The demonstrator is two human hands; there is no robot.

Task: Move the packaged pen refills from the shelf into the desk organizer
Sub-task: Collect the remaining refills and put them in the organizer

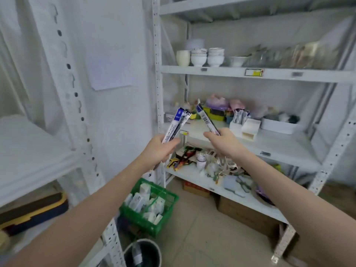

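My left hand (160, 148) is closed around a pack of pen refills (176, 123), a long white and blue sleeve that tilts up to the right. My right hand (224, 139) grips a second pack of pen refills (205, 117) that leans up to the left. Both packs are held in the air in front of the middle shelf (269, 143). On that shelf, to the right of my right hand, stands a white desk organizer (245, 128) with several refill packs (239, 115) upright in its left compartment.
Bowls (198, 56) and cups fill the shelf above. Coloured clutter lies behind the organizer, beside a white tray (277, 125). The lower shelf holds small items. A green basket (149, 206), a dark bucket (142, 253) and cardboard boxes (248, 215) stand on the floor. Another rack stands left.
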